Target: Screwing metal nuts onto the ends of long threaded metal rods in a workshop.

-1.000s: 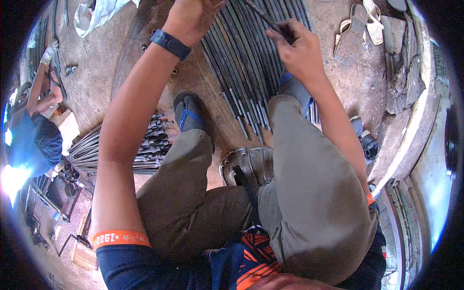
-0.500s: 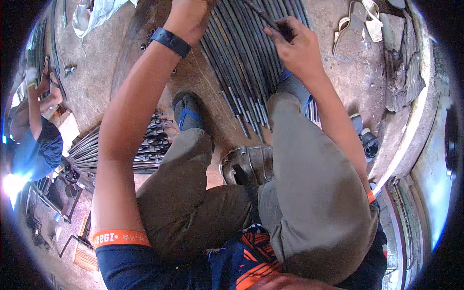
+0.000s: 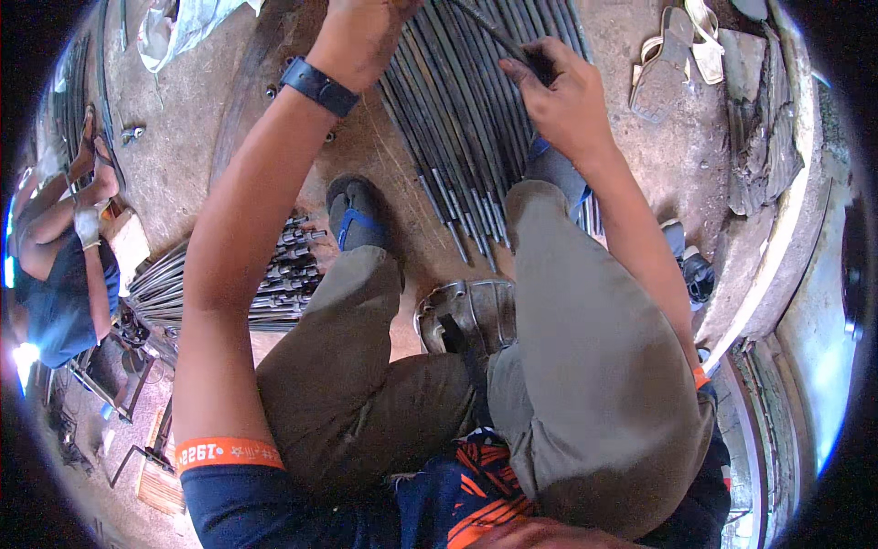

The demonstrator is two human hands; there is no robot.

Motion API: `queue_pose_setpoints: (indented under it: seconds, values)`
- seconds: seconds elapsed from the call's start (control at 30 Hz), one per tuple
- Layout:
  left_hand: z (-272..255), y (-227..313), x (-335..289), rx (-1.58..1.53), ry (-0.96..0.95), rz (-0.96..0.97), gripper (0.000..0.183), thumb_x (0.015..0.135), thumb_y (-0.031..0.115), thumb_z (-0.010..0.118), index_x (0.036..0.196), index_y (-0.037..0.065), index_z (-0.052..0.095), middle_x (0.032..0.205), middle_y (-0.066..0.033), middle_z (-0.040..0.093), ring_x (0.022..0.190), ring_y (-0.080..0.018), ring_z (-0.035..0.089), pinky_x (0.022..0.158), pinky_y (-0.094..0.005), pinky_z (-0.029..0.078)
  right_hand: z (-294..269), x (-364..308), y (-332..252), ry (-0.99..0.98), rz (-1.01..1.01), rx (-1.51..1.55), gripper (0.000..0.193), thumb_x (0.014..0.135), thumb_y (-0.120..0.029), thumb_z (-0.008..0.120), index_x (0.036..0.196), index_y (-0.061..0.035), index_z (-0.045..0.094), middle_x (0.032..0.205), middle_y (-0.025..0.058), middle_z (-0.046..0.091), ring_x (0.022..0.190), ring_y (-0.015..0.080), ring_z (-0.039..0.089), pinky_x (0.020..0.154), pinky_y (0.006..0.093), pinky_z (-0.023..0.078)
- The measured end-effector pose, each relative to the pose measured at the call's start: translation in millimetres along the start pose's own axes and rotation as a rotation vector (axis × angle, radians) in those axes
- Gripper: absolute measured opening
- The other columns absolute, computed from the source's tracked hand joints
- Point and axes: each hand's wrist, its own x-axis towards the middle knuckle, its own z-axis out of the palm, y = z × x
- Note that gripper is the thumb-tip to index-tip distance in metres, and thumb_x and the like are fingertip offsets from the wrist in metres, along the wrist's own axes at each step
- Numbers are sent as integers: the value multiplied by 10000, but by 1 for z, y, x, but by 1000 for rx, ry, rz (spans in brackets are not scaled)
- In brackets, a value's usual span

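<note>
A dark metal rod [image 3: 491, 27] slants down from the top edge into my right hand [image 3: 569, 99], whose thumb and fingers are closed round its end. My left hand [image 3: 364, 38], below a dark wristband, reaches up to the top edge. Its fingers are mostly cut off there, so what they hold is hidden. Under both hands a fan of long dark rods [image 3: 457, 119] lies on the floor, their lighter threaded ends pointing toward me.
Left of my sandalled foot [image 3: 357, 212] lies a bundle of rods with nuts [image 3: 288, 265]. A metal frame [image 3: 466, 306] sits between my legs. Loose sandals [image 3: 666, 62] lie at the far right, a white bag [image 3: 187, 32] at the far left. Another person [image 3: 64, 274] sits at left.
My left hand and wrist have shifted slightly. My right hand has dipped a little, still gripping the rod. At left, the other person's arms and body have moved.
</note>
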Motion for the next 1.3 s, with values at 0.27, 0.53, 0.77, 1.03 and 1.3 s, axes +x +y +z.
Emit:
queue_pose_setpoints:
  seconds: [0.27,0.53,0.77,1.03,1.3]
  values:
    - [-10,6,0,46,-15,-9,353,872,151,661,1156,-4,519,1036,-86,638,973,-218,620,884,-338,477,-1,4,-7,-30,44,19,252,801,-199,716,928,4,638,762,215,635,622,339,608,586,376,474]
    - [-7,5,3,58,-17,41,191,882,163,654,1001,30,585,924,-64,652,907,-196,638,861,-341,490,0,6,-3,-20,29,19,267,798,-218,720,915,5,632,782,225,631,681,369,622,606,390,479]
    - [-6,5,3,180,-39,30,173,879,167,658,981,50,582,942,-54,654,914,-189,635,851,-331,489,-2,3,-3,-21,30,-7,283,798,-229,724,933,4,635,765,226,625,649,364,609,589,398,473]
    - [11,6,3,79,185,-90,197,885,138,642,1034,43,554,1012,-78,639,937,-197,633,875,-347,486,-1,1,-1,-24,38,-16,292,793,-228,730,931,10,632,746,231,617,641,377,604,597,407,475]
    - [1,0,5,107,64,-11,370,864,74,670,1163,-28,477,1007,-112,638,944,-200,639,859,-325,512,-1,3,2,-21,27,-14,286,802,-231,718,932,11,636,780,236,627,714,388,628,624,409,484]
